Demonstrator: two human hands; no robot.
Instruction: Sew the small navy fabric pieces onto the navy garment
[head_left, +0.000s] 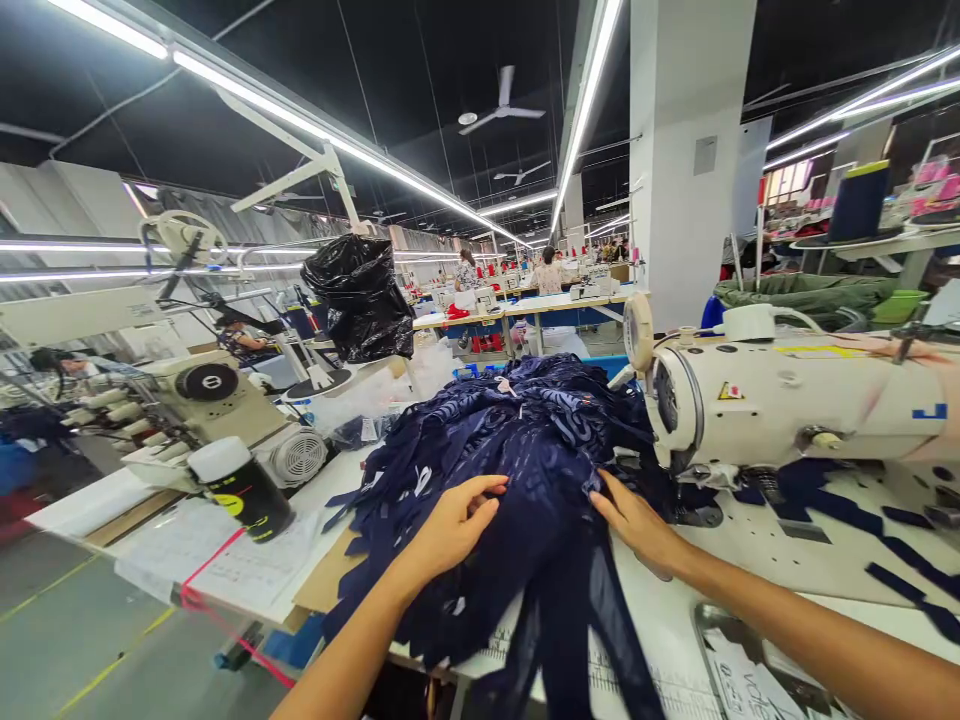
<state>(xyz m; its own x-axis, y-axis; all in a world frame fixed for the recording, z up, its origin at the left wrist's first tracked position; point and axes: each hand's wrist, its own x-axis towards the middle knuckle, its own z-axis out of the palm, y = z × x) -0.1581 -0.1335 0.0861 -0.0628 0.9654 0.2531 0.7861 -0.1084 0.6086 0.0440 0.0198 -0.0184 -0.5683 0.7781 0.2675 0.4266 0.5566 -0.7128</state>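
A large heap of navy fabric pieces (517,440), some lace-patterned, lies in front of me, with long strips hanging over the table's front edge. Over the heap's left part is my left hand (461,525), its fingers curved and apart, with nothing held between them. On the right side, my right hand (637,525) has thumb and forefinger closed on the edge of a navy fabric piece (577,480). Just right of that hand stands a white sewing machine (787,395); its needle area is close to the fabric.
Navy scraps (832,510) lie on the machine bed. A metal tray (739,660) with labels sits at the front right. To the left are a black spray can (244,490), papers (225,575), another machine (202,390) and a black plastic bag (356,300). Other people work farther back.
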